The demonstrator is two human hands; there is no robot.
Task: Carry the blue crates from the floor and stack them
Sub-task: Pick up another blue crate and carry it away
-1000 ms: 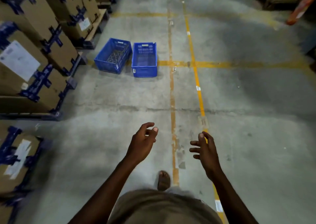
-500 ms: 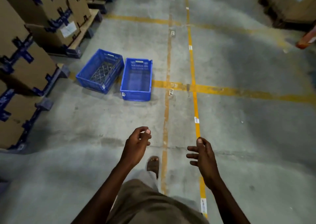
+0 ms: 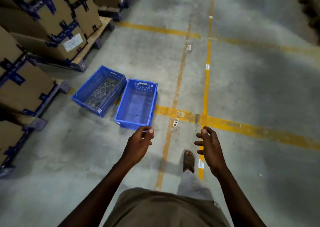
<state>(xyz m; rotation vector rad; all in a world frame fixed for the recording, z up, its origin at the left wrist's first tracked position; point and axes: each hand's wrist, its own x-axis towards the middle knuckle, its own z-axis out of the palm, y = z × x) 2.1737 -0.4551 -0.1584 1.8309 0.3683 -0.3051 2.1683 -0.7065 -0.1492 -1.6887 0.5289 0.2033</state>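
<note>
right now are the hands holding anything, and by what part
Nothing. The left hand and right hand are empty, and both blue crates sit untouched on the floor.

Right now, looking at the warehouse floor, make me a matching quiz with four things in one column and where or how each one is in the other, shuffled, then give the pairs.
Things:
1. mesh-bottomed blue crate
2. solid-bottomed blue crate
3. left hand
4. cardboard boxes

States:
A. stacked on pallets at the left
B. empty, fingers curled, nearest the crate corner
C. on the floor, closer to the pallets
D. on the floor, beside the yellow line

Pairs: 1-C, 2-D, 3-B, 4-A
</note>
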